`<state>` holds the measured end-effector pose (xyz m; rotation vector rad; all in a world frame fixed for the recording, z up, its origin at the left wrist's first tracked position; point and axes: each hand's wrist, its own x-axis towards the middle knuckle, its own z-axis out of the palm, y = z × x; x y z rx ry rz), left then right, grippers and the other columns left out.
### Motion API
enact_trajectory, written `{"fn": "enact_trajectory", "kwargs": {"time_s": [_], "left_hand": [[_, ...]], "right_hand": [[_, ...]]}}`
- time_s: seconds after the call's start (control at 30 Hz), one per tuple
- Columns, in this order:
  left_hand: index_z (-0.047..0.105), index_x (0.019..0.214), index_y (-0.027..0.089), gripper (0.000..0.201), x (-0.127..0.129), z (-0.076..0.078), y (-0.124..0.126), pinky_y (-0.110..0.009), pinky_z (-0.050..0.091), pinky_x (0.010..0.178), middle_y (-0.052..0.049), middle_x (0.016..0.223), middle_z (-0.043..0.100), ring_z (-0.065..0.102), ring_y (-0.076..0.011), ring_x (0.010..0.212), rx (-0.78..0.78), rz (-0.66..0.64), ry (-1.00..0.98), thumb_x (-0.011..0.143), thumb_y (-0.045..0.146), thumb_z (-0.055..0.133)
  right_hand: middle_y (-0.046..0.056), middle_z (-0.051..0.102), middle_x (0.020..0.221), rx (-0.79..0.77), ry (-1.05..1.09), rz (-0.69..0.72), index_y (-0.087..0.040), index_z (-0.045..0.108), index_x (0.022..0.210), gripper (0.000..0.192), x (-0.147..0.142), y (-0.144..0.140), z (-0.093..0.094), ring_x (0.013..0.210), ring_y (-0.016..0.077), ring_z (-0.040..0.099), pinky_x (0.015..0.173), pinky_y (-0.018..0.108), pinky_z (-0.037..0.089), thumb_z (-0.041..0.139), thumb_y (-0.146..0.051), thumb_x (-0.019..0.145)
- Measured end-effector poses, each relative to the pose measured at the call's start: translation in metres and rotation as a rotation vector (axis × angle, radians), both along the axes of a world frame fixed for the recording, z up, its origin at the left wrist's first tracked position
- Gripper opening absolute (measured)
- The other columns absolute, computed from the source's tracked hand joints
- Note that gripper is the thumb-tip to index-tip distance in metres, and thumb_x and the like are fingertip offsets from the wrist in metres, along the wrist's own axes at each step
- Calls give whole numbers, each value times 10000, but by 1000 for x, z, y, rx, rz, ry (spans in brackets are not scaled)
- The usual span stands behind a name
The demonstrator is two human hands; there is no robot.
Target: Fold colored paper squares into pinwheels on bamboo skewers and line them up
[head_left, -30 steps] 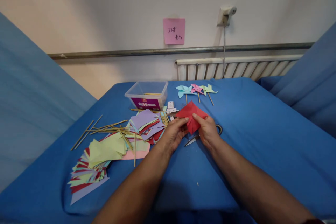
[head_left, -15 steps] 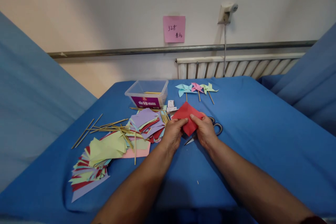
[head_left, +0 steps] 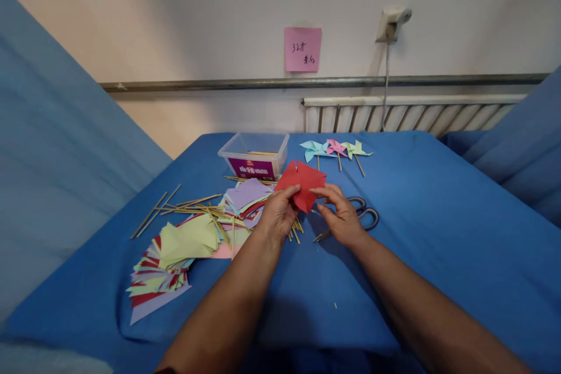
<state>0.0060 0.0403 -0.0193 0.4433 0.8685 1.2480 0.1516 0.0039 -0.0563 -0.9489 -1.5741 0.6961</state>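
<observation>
My left hand (head_left: 280, 213) grips a red paper square (head_left: 304, 184) by its lower left part, thumb laid over the front and fingers behind; the square is held up above the blue cloth (head_left: 438, 216), tilted, with a slit showing at its top edge; my right hand (head_left: 339, 219) is at the square's right side, thumb and forefinger spread apart; the forefinger reaches the paper's edge, though I cannot tell if it presses there.

Just beside and partly behind my right hand lie scissors (head_left: 372, 219), their loops to the right; a few thin sticks (head_left: 295, 235) poke out below my left hand; to my left lie lilac sheets (head_left: 248, 191), crossed wooden sticks (head_left: 193, 208) and a yellow-green stack (head_left: 188, 239) over a fanned pile of coloured paper (head_left: 153, 289); farther back stand a clear plastic tub (head_left: 253, 168) with a purple label and, to its right, three pinwheels (head_left: 336, 148), light blue, pink and pale green, lying in a row.
</observation>
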Motion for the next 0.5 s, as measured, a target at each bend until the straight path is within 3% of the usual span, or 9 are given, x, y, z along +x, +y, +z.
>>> {"fn": "enact_trajectory", "kwargs": {"time_s": [0.3,0.5], "left_hand": [[680,741,98,187,5,-6,-5,-247,506,575,-39,675,696,616,-133,572,52,-101,31,580,91,778],[688,847,114,224,5,0,-5,-251,534,626,-53,788,727,655,-145,645,-19,-82,-8,637,40,712]], "right_hand": [[24,596,862,-11,-5,-95,-244,682,864,80,-1,0,1,873,199,585,839,345,469,618,-275,826],[41,575,1083,25,11,-42,-262,680,1013,314,5,4,0,1062,197,565,949,361,433,470,-125,824]]}}
